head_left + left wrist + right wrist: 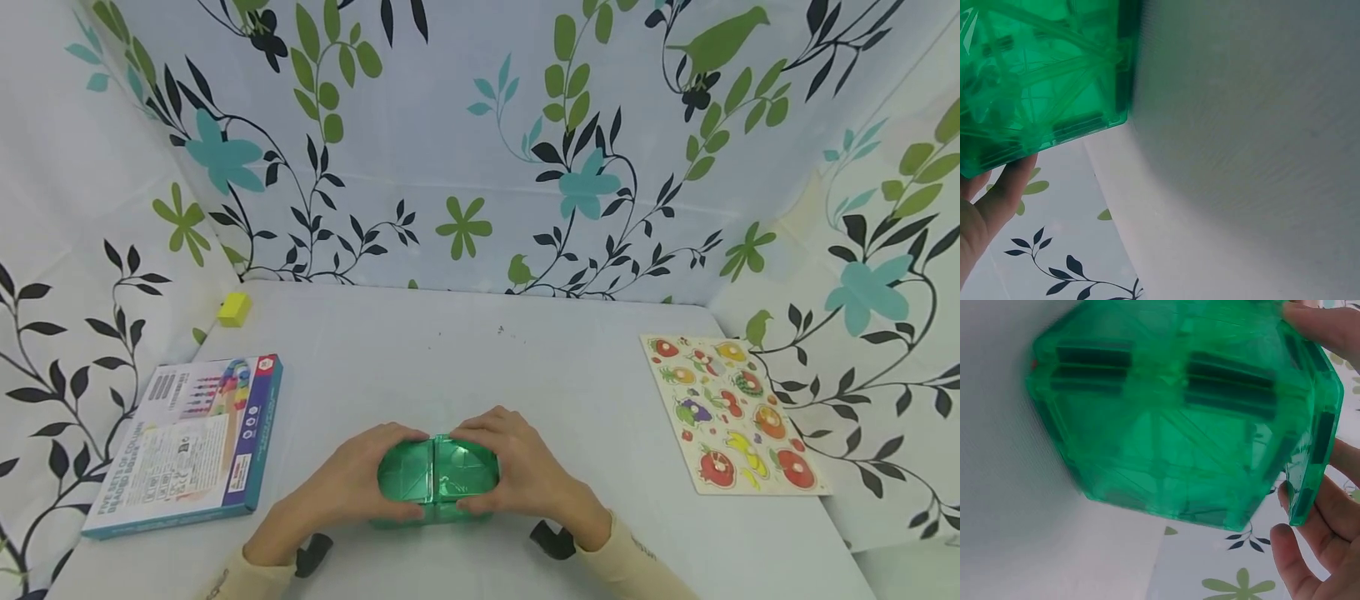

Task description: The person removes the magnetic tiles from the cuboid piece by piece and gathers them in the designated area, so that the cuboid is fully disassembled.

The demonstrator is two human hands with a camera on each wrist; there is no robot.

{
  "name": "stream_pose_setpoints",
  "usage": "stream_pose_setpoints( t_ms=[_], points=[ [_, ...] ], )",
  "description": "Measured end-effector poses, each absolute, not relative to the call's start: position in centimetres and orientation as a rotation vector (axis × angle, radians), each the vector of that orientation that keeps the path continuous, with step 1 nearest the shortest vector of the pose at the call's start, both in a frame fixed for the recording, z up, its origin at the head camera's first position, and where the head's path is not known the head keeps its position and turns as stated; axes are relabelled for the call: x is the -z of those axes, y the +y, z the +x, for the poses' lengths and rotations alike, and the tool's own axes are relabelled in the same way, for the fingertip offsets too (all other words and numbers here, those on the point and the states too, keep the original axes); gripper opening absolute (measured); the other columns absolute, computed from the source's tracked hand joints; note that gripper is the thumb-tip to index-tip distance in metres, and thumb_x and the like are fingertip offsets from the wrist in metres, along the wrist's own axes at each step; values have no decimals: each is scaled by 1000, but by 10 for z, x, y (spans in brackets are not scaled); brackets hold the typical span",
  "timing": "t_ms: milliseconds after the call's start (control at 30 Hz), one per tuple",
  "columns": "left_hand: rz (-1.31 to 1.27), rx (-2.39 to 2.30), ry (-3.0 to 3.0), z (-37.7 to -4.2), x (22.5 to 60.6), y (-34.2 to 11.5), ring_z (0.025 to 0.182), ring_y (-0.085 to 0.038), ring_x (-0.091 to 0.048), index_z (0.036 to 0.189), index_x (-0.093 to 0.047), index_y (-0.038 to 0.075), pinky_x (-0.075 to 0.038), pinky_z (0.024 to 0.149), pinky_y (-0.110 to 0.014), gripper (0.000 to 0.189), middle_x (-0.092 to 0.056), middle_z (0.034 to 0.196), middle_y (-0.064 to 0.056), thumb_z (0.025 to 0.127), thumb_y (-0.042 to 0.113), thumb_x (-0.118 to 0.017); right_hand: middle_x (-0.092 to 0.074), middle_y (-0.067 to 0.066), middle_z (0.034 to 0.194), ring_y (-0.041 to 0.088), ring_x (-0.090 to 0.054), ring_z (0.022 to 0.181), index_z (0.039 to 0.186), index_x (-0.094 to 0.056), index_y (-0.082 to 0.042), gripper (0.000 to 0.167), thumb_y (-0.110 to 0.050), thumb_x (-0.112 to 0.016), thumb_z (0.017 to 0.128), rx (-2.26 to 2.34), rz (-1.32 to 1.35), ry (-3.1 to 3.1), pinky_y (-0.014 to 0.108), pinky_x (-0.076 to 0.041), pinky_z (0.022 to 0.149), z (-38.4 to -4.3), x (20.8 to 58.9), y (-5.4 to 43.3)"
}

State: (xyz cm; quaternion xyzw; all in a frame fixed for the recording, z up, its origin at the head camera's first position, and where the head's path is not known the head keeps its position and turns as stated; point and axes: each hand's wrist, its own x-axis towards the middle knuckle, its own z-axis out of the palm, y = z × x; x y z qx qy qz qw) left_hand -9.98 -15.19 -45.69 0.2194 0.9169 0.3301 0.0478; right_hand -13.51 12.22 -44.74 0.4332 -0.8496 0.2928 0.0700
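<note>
A translucent green structure of magnetic tiles (467, 472) rests at the near middle of the table, between both hands. A seam runs down its top between two tiles. My left hand (348, 477) grips the left side, thumb at the near edge and fingers at the far edge. On the opposite side my right hand (528, 471) holds it the same way. In the left wrist view, fingertips touch the lower edge of the green tiles (1054, 69). The right wrist view has dark magnet strips along the tile edges and one outer tile (1316, 450) angled away, between thumb and fingers.
A boxed bead set (180, 442) lies at the left of the table, with a small yellow block (234, 309) behind it. To the right lies a fruit puzzle board (735, 417). Patterned cloth (465, 150) hangs around the back and sides.
</note>
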Motion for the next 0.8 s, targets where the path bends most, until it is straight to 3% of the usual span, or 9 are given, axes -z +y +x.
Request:
stream_pose_setpoints(
  t_ms=[333, 600, 800],
  points=[
    [665, -1005, 2823, -103, 456, -158, 119, -15, -63, 135, -60, 28, -55, 97, -44, 81, -65, 130, 13, 67, 58, -90, -70, -7, 128, 11, -59, 117, 133, -68, -21, 79, -41, -97, 63, -964, 1271, -2584, 39, -54, 96, -159, 421, 138],
    [662, -1004, 2811, -101, 459, -155, 120, -15, -62, 136, -59, 29, -55, 98, -45, 82, -64, 132, 13, 66, 59, -90, -70, 2, 130, 21, -62, 117, 136, -65, -16, 79, -30, -97, 65, -988, 1180, -2668, 49, -56, 94, -228, 406, 173],
    [665, -1024, 2803, -98, 459, -151, 119, -14, -62, 136, -59, 29, -55, 98, -44, 81, -64, 131, 15, 67, 59, -90, -70, 9, 131, 28, -63, 117, 136, -65, -10, 76, -27, -96, 68, -981, 1146, -2765, 50, -55, 97, -287, 410, 180]
  ],
)
